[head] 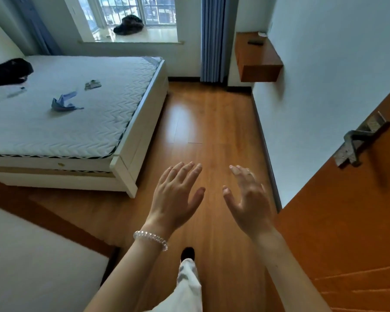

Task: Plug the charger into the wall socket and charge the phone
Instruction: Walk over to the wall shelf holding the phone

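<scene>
My left hand [176, 195] and my right hand [248, 201] are held out in front of me over the wooden floor, both empty with fingers spread. A clear bead bracelet sits on my left wrist. No charger, phone or wall socket can be made out for certain. A small dark flat object [255, 42] lies on a wall-mounted wooden shelf [260, 69] at the far right; I cannot tell what it is. Small items lie on the bed [65, 122], too small to identify.
An orange door [347, 221] with a metal handle [360, 140] stands open on my right. The bed fills the left. A blue curtain [212, 39] hangs by the window. Wooden floor [212, 122] runs ahead between bed and wall. My leg and dark shoe [187, 253] show below.
</scene>
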Available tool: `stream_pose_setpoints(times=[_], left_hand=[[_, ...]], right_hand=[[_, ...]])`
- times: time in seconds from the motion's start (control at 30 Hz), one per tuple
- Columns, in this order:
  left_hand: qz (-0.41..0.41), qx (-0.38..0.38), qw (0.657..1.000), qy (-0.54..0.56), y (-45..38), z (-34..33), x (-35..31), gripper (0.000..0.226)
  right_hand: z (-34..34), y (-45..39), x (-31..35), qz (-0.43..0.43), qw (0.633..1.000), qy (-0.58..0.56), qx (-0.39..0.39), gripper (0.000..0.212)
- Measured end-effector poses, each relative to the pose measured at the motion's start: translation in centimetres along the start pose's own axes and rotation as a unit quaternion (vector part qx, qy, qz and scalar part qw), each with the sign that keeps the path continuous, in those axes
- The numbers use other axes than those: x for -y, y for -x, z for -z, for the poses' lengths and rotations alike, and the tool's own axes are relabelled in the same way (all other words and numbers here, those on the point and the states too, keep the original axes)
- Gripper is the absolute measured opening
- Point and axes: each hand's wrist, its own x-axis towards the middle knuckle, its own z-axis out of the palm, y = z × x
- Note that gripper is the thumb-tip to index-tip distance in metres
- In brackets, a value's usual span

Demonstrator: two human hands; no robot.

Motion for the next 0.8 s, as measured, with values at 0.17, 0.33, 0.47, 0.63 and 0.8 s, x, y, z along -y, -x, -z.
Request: stream_pose_setpoints(times=[0.17,0.33,0.47,0.63,0.8], left_hand=[[-0.017,-0.046,0.999,0.023,-7.8,-1.6,4.2,0.054],[-0.024,-0.076,0.996,0.031,-17.7,-1.1,9.3,0.053],[-0.032,-0.081,0.996,0.027,-24.4,-0.7,12.7,0.053],[-0.045,-0.064,0.996,0.034,-31.5,-2.2,14.8,0.053],[-0.059,-0.034,0.997,0.032,-38.9,-5.6,15.7,0.052]], right_hand=[[-3.2,-8.2,-0.7,-0.004,1.0,0.004,-0.018,0.055],[-5.7,-19.0,0.2,0.011,0.999,0.02,-0.038,0.055],[-7.4,-26.0,0.2,0.002,0.998,0.025,-0.058,0.055],[-9.3,-32.3,-1.9,-0.021,0.997,0.048,-0.055,0.056],[-10.7,-38.7,-5.5,-0.046,0.996,0.048,-0.056,0.057]])
